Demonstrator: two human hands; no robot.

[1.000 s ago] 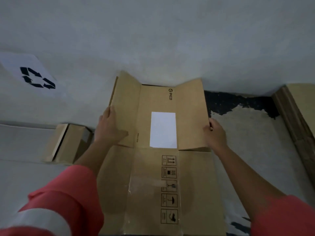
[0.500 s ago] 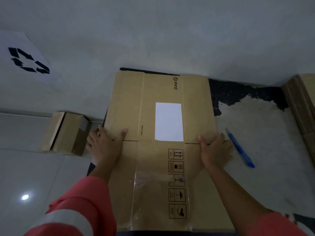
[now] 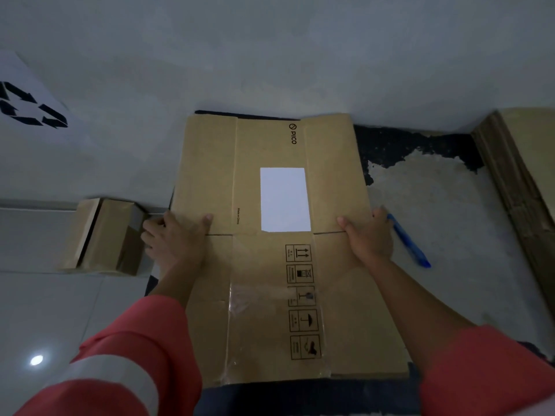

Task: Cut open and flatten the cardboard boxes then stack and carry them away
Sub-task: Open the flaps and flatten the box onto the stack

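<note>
Tan cardboard box (image 3: 207, 175), flat, white-labelled

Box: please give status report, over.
Left grip and right grip hold box sides, thumbs on top. Box lies flat on floor. Pen beside right grip, off the box.
</note>
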